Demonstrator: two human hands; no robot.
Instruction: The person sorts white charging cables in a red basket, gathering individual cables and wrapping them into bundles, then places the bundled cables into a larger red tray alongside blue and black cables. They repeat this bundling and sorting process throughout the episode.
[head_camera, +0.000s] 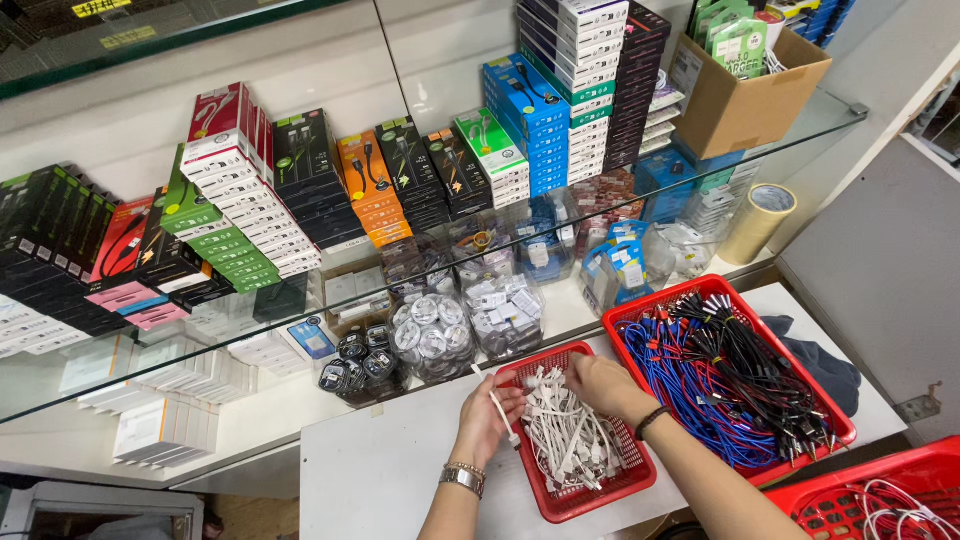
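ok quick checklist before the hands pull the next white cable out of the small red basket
1. Left hand grips one short white cable: ok.
2. Right hand is in the pile of white cables: ok, though what its fingers grip: cannot tell.
3. Small red plastic basket sits flat on the white table: ok.
4. Cables untangled: not ok, they overlap in a heap.
5. Large red basket of blue and black cables stands apart from the small one: ok.
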